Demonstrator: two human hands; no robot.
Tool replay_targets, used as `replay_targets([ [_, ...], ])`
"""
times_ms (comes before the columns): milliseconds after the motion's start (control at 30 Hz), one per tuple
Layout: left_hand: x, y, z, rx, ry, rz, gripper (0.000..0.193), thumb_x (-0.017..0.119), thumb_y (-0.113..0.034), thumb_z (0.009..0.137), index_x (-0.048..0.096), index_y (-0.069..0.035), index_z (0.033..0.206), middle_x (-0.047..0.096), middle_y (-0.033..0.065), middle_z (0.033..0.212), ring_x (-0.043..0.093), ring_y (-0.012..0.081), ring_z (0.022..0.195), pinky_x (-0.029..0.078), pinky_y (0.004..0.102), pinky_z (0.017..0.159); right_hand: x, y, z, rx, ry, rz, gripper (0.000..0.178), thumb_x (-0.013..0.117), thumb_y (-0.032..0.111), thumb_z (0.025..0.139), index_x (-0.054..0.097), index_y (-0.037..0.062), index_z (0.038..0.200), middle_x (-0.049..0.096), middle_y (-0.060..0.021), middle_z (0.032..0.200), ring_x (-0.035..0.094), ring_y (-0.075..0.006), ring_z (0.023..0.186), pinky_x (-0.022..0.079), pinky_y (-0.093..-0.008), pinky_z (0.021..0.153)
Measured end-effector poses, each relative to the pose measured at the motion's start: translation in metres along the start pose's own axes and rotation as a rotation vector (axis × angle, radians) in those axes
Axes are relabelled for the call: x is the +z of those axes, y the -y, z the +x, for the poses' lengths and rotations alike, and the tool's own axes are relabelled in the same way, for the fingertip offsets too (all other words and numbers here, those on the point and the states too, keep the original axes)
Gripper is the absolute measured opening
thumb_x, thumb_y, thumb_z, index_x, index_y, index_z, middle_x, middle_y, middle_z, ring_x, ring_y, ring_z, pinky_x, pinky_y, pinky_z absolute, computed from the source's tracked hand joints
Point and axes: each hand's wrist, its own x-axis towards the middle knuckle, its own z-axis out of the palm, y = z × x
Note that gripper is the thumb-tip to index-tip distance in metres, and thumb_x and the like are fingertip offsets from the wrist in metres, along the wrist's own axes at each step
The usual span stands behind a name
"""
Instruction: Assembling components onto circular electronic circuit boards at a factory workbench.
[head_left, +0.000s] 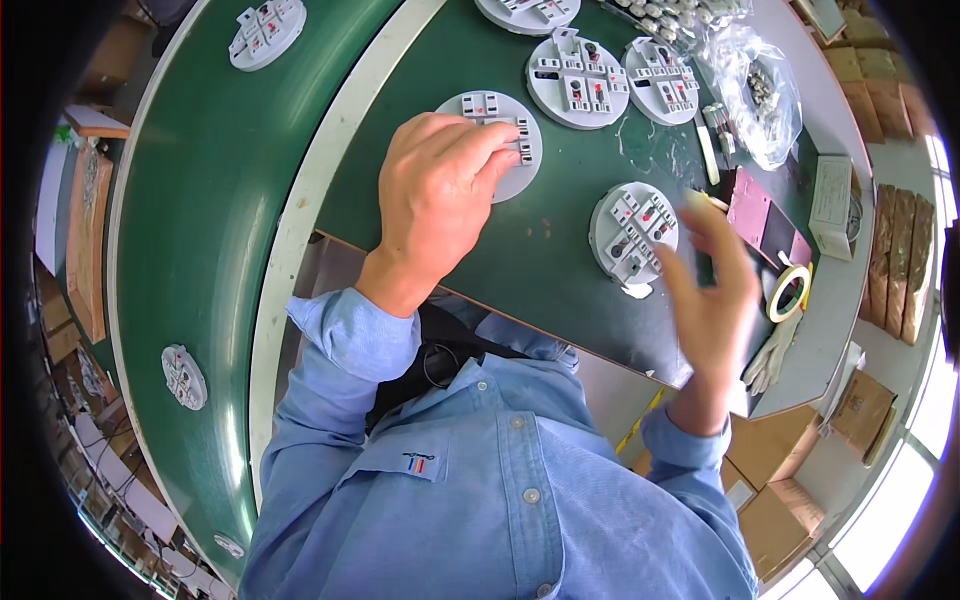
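1. Belt (200,230): running along the left, bearing grey discs (267,35); its glossy green surface could be letting a knocked disc slide.
2. Desk (560,260): supporting the far discs (578,85); pale scuffs (655,152) are marking its smooth, dark green top, and grit could be lodging beneath a disc.
3. Bag (727,75): bulging near the desk's far right, holding small parts (760,88); a brushing sleeve (690,450) could be spilling them. Its clear film is crumpling into shiny folds.
4. Left hand (435,190): bending over the left disc (515,185), fingertips drawing narrowly together at its raised blocks (478,104); whether they are gripping a part, one cannot tell. Uneven pressure could be tilting a block.
5. Right hand (722,290): blurring, spreading wide, apparently holding nothing, just beside the right disc (632,230); a stray fingertip could be bumping it toward the desk's edge.
6. Left and right discs: lying flat on the desk, seemingly matt plastic, round, carrying rectangular blocks.
7. Tape roll (772,300): sitting by the right edge, forming a smooth cream ring; an elbow's knock could be dislodging it.
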Motion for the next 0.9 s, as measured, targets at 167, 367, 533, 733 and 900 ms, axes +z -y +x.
replay_targets([
  [167,-0.002,0.007,0.011,0.107,0.045,-0.025,0.024,0.089,-0.004,0.080,0.079,-0.007,0.102,0.077,0.0073,0.087,0.072,0.0274,0.083,0.056,0.0470,0.095,0.037,0.020,0.048,-0.273,0.132,0.033,0.056,0.086,0.004,0.088,0.069,0.0010,0.142,0.076,-0.0160,0.133,0.071,-0.0263,0.125,0.056,-0.0387,0.104],
  [367,-0.014,0.016,0.010,0.047,0.244,-0.005,0.035,0.090,-0.005,0.079,0.079,-0.005,0.113,0.081,0.0113,0.107,0.075,0.0298,0.100,0.052,0.0472,0.110,0.007,-0.025,0.087,-0.086,-0.096,0.071,0.055,0.084,0.010,0.093,0.067,-0.0008,0.144,0.076,-0.0174,0.135,0.074,-0.0254,0.119,0.057,-0.0393,0.103],
  [533,-0.043,0.013,0.013,-0.004,0.139,-0.128,0.060,0.095,-0.013,0.073,0.074,-0.006,0.129,0.076,0.0147,0.130,0.071,0.0346,0.119,0.050,0.0508,0.113,-0.078,-0.146,0.150,0.039,-0.144,-0.001,0.042,0.069,0.014,0.107,0.065,-0.0052,0.145,0.075,-0.0162,0.133,0.070,-0.0205,0.121,0.055,-0.0344,0.102],
  [733,-0.051,0.027,0.016,-0.118,0.372,-0.002,0.084,0.100,-0.025,0.068,0.066,-0.006,0.143,0.061,0.0177,0.154,0.061,0.0381,0.136,0.050,0.0483,0.114,-0.054,-0.243,0.248,0.002,0.208,-0.266,0.045,0.065,0.021,0.106,0.065,-0.0090,0.140,0.077,-0.0174,0.125,0.071,-0.0201,0.116,0.054,-0.0345,0.100],
  [900,-0.055,0.040,0.017,-0.078,0.415,-0.053,0.084,0.099,-0.032,0.071,0.066,-0.004,0.143,0.065,0.0173,0.146,0.064,0.0386,0.131,0.053,0.0462,0.110,-0.023,-0.249,0.261,0.020,0.148,-0.259,0.046,0.066,0.019,0.104,0.066,-0.0092,0.140,0.077,-0.0153,0.122,0.070,-0.0191,0.110,0.054,-0.0341,0.099],
])
